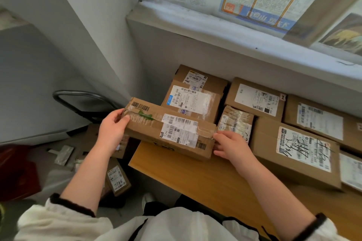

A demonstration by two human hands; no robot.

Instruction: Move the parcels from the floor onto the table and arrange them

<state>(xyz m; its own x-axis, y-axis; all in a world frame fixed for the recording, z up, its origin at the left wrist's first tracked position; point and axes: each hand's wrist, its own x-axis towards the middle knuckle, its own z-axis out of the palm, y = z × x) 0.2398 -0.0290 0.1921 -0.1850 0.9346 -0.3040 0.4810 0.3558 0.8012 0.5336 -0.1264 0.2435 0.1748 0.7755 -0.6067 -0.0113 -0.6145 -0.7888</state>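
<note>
A long brown parcel (168,128) with white labels and clear tape lies across the left corner of the wooden table (195,178), its left end out past the table edge. My left hand (112,130) grips that left end, thumb on top. My right hand (230,146) holds the right end, fingers curled against it. Behind it stand several taped cardboard parcels, among them one with a large white label (193,100) and a small tape-wrapped one (236,122). On the floor at the left lies a parcel marked 7786 (117,180).
A wall and a window sill (235,31) covered with newspaper close the table's far side. A dark metal chair back (84,101) stands left of the table. Flat packets (63,154) lie on the floor. Large labelled boxes (301,152) fill the table's right.
</note>
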